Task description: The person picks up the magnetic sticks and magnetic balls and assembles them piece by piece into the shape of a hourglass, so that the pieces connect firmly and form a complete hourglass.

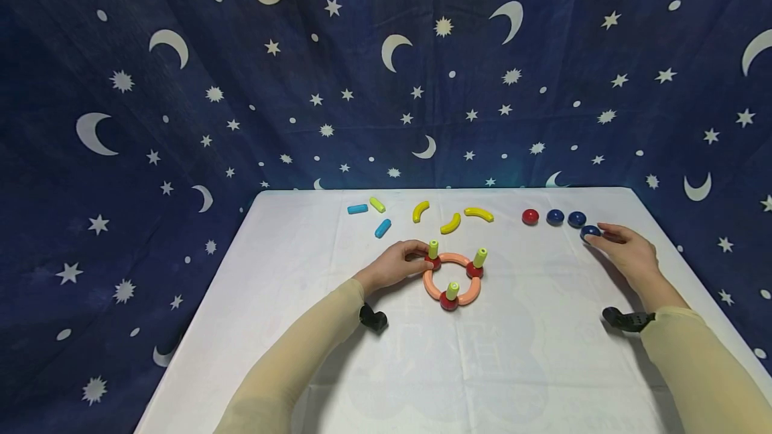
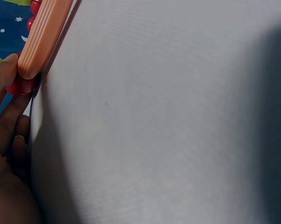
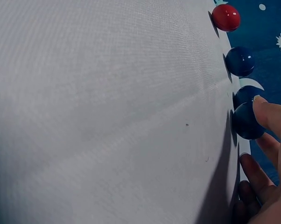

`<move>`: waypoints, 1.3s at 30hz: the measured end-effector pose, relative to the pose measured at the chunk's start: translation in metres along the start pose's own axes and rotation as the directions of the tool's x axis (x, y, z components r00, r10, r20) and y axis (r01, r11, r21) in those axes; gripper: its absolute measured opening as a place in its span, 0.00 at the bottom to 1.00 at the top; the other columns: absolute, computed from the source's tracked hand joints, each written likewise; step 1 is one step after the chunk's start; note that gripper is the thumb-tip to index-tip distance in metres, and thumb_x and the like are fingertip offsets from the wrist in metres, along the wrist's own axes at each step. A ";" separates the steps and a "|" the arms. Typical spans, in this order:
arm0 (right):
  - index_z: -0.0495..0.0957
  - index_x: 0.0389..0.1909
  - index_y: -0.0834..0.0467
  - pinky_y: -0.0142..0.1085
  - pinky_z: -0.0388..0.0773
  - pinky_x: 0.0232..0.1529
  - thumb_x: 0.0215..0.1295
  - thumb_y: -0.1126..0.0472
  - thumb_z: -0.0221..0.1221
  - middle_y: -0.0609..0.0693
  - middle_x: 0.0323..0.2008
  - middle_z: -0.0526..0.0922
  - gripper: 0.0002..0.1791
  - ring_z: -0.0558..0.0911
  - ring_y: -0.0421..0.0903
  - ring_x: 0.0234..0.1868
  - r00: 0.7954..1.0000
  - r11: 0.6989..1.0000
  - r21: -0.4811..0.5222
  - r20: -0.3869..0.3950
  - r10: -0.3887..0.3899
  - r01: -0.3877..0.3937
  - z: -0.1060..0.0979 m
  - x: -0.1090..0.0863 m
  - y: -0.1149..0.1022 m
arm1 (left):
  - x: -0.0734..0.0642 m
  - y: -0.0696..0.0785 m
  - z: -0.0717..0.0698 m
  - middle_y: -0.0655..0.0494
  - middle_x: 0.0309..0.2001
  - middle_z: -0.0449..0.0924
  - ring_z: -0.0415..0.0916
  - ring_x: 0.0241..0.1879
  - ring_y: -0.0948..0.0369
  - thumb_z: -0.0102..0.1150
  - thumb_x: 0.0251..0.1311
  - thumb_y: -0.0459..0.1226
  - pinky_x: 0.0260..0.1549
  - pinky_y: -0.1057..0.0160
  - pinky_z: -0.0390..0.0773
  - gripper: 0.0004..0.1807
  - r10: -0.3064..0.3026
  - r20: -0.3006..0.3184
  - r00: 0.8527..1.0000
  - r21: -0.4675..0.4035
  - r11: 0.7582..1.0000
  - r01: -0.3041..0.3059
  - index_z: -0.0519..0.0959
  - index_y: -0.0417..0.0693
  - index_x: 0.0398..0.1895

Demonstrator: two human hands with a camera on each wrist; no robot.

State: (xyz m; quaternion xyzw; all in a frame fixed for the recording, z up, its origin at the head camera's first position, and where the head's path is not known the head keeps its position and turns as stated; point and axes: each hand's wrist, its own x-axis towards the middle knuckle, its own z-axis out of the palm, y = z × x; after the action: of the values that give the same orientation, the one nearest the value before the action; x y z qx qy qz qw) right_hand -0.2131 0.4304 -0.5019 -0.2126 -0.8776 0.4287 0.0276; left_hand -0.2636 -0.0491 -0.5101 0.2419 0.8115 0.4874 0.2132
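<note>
On the white table lies a ring of curved orange pieces joined by three red balls. A short lime-green stick stands up from each ball. My left hand grips the ring's left red ball between thumb and fingers, beside the end of an orange piece. At the far right, my right hand pinches a dark blue ball at the table surface, thumb on its near side. Two more blue balls and a loose red ball sit in a row to its left.
Behind the ring lie several yellow curved pieces. Left of those are two blue sticks and a lime-green stick. A dark blue curtain with moons and stars rises at the table's back edge.
</note>
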 end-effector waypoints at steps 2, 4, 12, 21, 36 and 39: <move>0.61 0.77 0.61 0.63 0.64 0.66 0.66 0.33 0.60 0.70 0.71 0.65 0.49 0.65 0.70 0.70 1.000 1.000 -0.001 -0.002 0.005 -0.005 0.000 0.000 0.001 | 0.000 0.000 0.001 0.63 0.53 0.83 0.77 0.56 0.64 0.66 0.68 0.46 0.63 0.57 0.71 0.19 -0.001 -0.002 1.000 -0.005 1.000 0.001 0.80 0.53 0.59; 0.61 0.77 0.61 0.64 0.63 0.66 0.66 0.33 0.60 0.69 0.71 0.66 0.49 0.65 0.70 0.70 1.000 1.000 0.000 -0.004 0.011 -0.011 0.001 0.000 0.001 | 0.000 0.000 0.001 0.61 0.53 0.83 0.77 0.57 0.63 0.66 0.68 0.45 0.64 0.57 0.71 0.19 -0.003 -0.006 1.000 -0.007 1.000 0.002 0.80 0.53 0.59; 0.62 0.76 0.61 0.63 0.64 0.66 0.66 0.33 0.60 0.69 0.71 0.66 0.48 0.64 0.69 0.70 1.000 1.000 0.020 0.002 0.021 -0.021 0.001 0.002 0.000 | -0.007 0.018 0.000 0.52 0.56 0.82 0.76 0.59 0.55 0.64 0.70 0.37 0.65 0.52 0.70 0.18 -0.020 -0.011 1.000 -0.028 0.999 0.019 0.79 0.46 0.61; 0.64 0.75 0.62 0.66 0.58 0.67 0.67 0.34 0.60 0.69 0.72 0.65 0.47 0.60 0.71 0.72 0.999 0.999 0.022 0.003 0.040 -0.040 0.001 0.002 0.000 | -0.012 0.025 -0.001 0.54 0.54 0.83 0.76 0.57 0.58 0.64 0.70 0.37 0.64 0.55 0.71 0.17 -0.002 -0.006 1.000 -0.033 0.999 0.002 0.79 0.46 0.59; 0.66 0.73 0.65 0.71 0.45 0.65 0.67 0.33 0.59 0.70 0.71 0.64 0.47 0.48 0.73 0.72 0.999 0.999 -0.014 -0.003 0.050 -0.050 0.001 0.000 0.000 | -0.001 0.001 0.000 0.63 0.51 0.83 0.76 0.55 0.64 0.66 0.69 0.46 0.63 0.57 0.71 0.18 0.010 -0.002 1.000 0.000 1.000 -0.010 0.80 0.54 0.59; 0.67 0.72 0.66 0.71 0.46 0.64 0.69 0.35 0.59 0.70 0.70 0.66 0.45 0.49 0.73 0.71 0.999 0.999 -0.023 -0.012 0.031 -0.031 0.002 0.000 0.001 | -0.001 0.001 0.000 0.64 0.51 0.83 0.77 0.54 0.65 0.66 0.69 0.46 0.62 0.58 0.72 0.18 0.009 -0.003 1.000 0.005 1.000 -0.009 0.80 0.54 0.59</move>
State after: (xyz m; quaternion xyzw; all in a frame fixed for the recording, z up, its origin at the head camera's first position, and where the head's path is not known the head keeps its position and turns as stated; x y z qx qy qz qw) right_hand -0.2132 0.4297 -0.5037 -0.2291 -0.8790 0.4176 0.0236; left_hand -0.2627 -0.0498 -0.5094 0.2452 0.8119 0.4868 0.2091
